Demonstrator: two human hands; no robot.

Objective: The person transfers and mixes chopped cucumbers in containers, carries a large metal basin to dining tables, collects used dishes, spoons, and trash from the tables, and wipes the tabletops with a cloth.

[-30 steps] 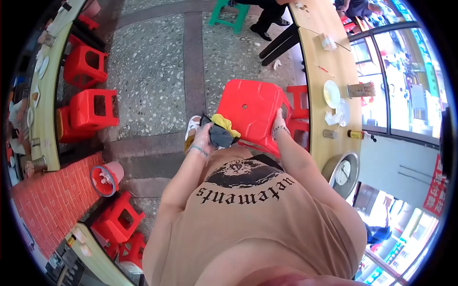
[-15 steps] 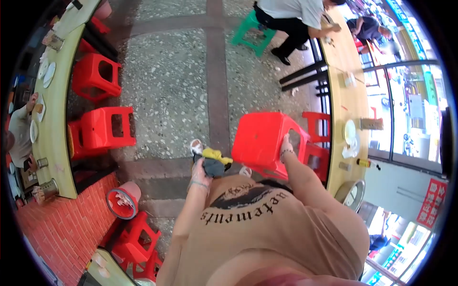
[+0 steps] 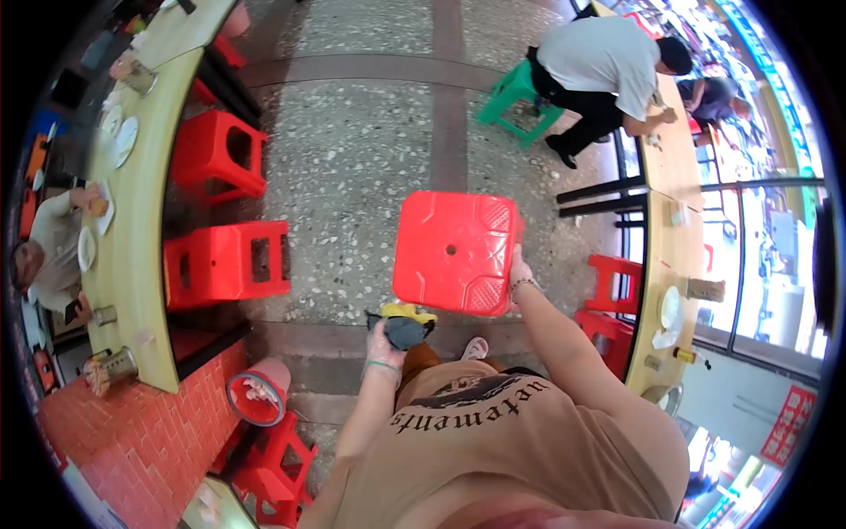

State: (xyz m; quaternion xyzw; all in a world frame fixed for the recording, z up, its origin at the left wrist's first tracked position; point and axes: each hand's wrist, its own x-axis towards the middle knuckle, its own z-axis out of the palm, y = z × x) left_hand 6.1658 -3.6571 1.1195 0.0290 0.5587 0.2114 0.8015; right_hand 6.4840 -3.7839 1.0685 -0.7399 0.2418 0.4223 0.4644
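A red plastic stool (image 3: 432,234) is in front of me, its square seat with a small centre hole facing up at the camera. My right hand (image 3: 519,267) grips the stool's right side; the fingers are partly hidden behind its edge. Lower left of the stool, my left hand (image 3: 384,346) is closed round a bunched grey and yellow cloth (image 3: 405,333). The cloth's yellow part sticks out beyond the grey, near the stool's lower edge. Whether the stool's legs touch the floor is hidden beneath the seat.
Red stools (image 3: 249,263) line the left table (image 3: 132,256), where a person (image 3: 55,225) sits. A pink bin (image 3: 261,392) holding waste stands by the brick-patterned wall (image 3: 167,432). At the right table (image 3: 656,238), another person (image 3: 599,66) sits on a green stool (image 3: 511,101).
The red stool has swung left, away from the right table's stools, and its seat now faces up squarely. My right hand moved with it. The left hand still holds the cloth.
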